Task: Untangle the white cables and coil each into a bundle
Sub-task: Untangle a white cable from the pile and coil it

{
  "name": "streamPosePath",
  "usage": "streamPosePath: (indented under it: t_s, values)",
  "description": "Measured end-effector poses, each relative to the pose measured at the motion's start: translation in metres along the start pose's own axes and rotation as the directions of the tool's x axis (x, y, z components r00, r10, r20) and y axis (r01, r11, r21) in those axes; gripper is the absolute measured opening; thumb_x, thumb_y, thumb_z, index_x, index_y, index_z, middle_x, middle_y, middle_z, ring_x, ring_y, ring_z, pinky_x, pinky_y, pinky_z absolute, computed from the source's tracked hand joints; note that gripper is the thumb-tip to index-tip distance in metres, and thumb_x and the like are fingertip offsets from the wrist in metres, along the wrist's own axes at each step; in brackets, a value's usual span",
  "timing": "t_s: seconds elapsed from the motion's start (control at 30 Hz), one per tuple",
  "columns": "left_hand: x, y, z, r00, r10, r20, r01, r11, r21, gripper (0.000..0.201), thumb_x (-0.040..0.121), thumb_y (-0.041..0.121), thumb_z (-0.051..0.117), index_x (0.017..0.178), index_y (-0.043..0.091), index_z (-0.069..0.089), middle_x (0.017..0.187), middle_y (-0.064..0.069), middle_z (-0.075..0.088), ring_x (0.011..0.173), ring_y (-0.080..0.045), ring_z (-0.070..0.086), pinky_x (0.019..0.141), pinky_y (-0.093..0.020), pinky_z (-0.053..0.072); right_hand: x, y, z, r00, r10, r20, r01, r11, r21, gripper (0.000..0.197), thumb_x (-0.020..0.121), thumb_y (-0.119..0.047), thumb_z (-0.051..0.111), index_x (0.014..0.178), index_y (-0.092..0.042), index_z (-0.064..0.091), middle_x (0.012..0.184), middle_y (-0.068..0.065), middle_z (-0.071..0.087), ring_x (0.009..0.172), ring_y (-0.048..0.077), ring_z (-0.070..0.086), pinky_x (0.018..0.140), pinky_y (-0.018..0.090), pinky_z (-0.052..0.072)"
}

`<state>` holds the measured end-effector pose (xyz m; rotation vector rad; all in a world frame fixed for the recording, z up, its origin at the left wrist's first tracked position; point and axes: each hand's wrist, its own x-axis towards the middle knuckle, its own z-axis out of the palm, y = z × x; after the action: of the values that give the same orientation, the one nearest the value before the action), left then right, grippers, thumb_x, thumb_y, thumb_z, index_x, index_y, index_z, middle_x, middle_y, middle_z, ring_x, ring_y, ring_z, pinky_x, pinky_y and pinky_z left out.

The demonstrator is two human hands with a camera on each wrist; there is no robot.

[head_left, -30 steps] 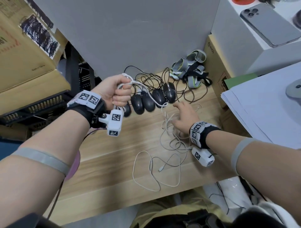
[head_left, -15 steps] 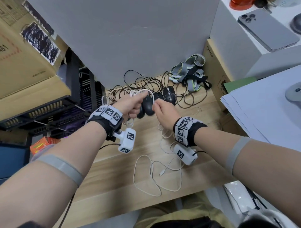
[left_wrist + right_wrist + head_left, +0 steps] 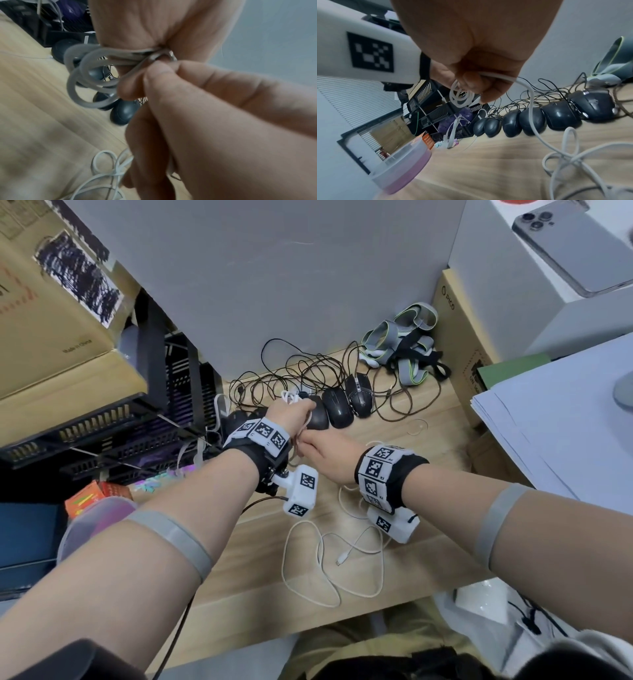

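My left hand (image 3: 291, 414) grips a small coil of white cable (image 3: 71, 86) above the row of mice, and its loops stick out of the fist. Right beside that wrist, my right hand (image 3: 318, 450) pinches the same white cable (image 3: 531, 108) between thumb and fingers just below the coil (image 3: 461, 105). From there the cable trails down to the wooden table (image 3: 239, 559) and joins a loose white tangle (image 3: 322, 559). One connector end (image 3: 342, 559) lies free in the tangle.
Several black mice (image 3: 337, 409) with dark cords line the back of the table. Grey straps (image 3: 407, 350) lie behind them. Black trays (image 3: 102, 433) and a pink-lidded tub (image 3: 92, 518) stand left, a paper stack (image 3: 565, 422) right.
My right hand left the cable pile on the table and came up to the left hand, where it now pinches the cable. The left hand moved forward with the coil.
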<state>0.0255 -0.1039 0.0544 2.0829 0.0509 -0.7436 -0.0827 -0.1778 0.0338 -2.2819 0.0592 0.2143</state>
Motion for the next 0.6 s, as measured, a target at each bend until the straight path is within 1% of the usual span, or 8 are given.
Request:
streamPosePath:
  t_s: [0.1, 0.17, 0.23, 0.3, 0.37, 0.43, 0.53, 0.6]
  values:
    - [-0.003, 0.000, 0.001, 1.000, -0.010, 0.026, 0.011, 1.000, -0.009, 0.014, 0.082, 0.019, 0.065, 0.077, 0.006, 0.064, 0.060, -0.010, 0.063, 0.046, -0.018, 0.056, 0.047, -0.024, 0.047, 0.001, 0.002, 0.006, 0.999, -0.010, -0.036, 0.010, 1.000, 0.010, 0.021, 0.100, -0.032, 0.037, 0.088, -0.024, 0.053, 0.095, 0.006, 0.066, 0.086, 0.027, 0.061, 0.078, 0.044, 0.050]
    - [-0.001, 0.000, 0.002, 1.000, -0.012, 0.008, 0.013, 0.998, -0.062, 0.021, 0.088, 0.014, 0.059, 0.068, 0.010, 0.058, 0.051, -0.003, 0.052, 0.040, -0.017, 0.043, 0.040, -0.019, 0.034, -0.001, 0.002, 0.007, 0.999, 0.017, -0.033, -0.015, 0.999, 0.053, 0.023, 0.101, -0.032, 0.038, 0.089, -0.019, 0.053, 0.093, 0.006, 0.067, 0.086, 0.028, 0.061, 0.078, 0.043, 0.049]
    - [-0.001, 0.003, 0.003, 0.999, -0.047, -0.018, 0.043, 0.977, -0.210, 0.027, 0.092, 0.019, 0.054, 0.066, 0.014, 0.050, 0.044, 0.001, 0.041, 0.037, -0.015, 0.032, 0.040, -0.018, 0.026, -0.002, 0.004, 0.012, 1.000, -0.007, 0.018, 0.005, 0.995, 0.100, 0.022, 0.100, -0.030, 0.041, 0.096, -0.014, 0.057, 0.094, 0.007, 0.067, 0.087, 0.027, 0.062, 0.080, 0.042, 0.050]
    - [-0.001, 0.007, 0.003, 0.995, -0.091, -0.027, 0.075, 0.924, -0.375, 0.031, 0.098, 0.028, 0.050, 0.069, 0.016, 0.046, 0.043, 0.001, 0.040, 0.034, -0.014, 0.029, 0.040, -0.016, 0.027, -0.006, 0.005, 0.016, 0.993, -0.035, 0.109, 0.023, 0.994, 0.111, 0.005, 0.095, -0.019, 0.050, 0.093, -0.016, 0.053, 0.093, 0.004, 0.066, 0.084, 0.024, 0.060, 0.078, 0.037, 0.048]
    - [-0.002, 0.012, 0.000, 0.994, -0.112, -0.001, 0.100, 0.889, -0.448, 0.036, 0.101, 0.038, 0.046, 0.072, 0.017, 0.048, 0.047, 0.001, 0.043, 0.036, -0.013, 0.031, 0.039, -0.016, 0.028, -0.008, 0.004, 0.018, 0.993, -0.039, 0.113, 0.028, 0.995, 0.096, 0.015, 0.090, -0.009, 0.053, 0.083, -0.021, 0.047, 0.086, 0.001, 0.060, 0.079, 0.023, 0.055, 0.074, 0.034, 0.047]
    - [-0.004, 0.013, 0.000, 0.995, -0.084, 0.049, 0.097, 0.920, -0.381, 0.035, 0.099, 0.042, 0.048, 0.073, 0.018, 0.051, 0.053, 0.001, 0.042, 0.039, -0.012, 0.031, 0.040, -0.018, 0.026, -0.007, 0.003, 0.019, 1.000, -0.010, 0.025, 0.007, 0.992, 0.122, 0.019, 0.092, -0.014, 0.051, 0.078, -0.026, 0.047, 0.081, -0.001, 0.061, 0.077, 0.025, 0.058, 0.073, 0.038, 0.050]
    - [-0.007, 0.010, 0.001, 0.994, -0.046, 0.103, 0.068, 0.973, -0.220, 0.031, 0.094, 0.040, 0.060, 0.074, 0.018, 0.051, 0.052, 0.002, 0.043, 0.041, -0.012, 0.033, 0.041, -0.020, 0.027, -0.004, 0.003, 0.013, 0.993, 0.085, -0.081, -0.067, 0.977, 0.203, 0.027, 0.099, -0.027, 0.042, 0.081, -0.016, 0.059, 0.080, 0.002, 0.066, 0.076, 0.023, 0.060, 0.071, 0.039, 0.049]
    - [-0.006, 0.008, 0.002, 0.995, -0.023, 0.096, 0.042, 0.979, -0.202, 0.023, 0.089, 0.032, 0.069, 0.081, 0.015, 0.056, 0.059, -0.004, 0.054, 0.050, -0.017, 0.045, 0.050, -0.025, 0.038, -0.004, 0.001, 0.010, 0.991, 0.094, -0.091, -0.075, 0.979, 0.192, 0.029, 0.100, -0.026, 0.042, 0.080, -0.014, 0.058, 0.072, -0.003, 0.060, 0.068, 0.018, 0.055, 0.064, 0.034, 0.042]
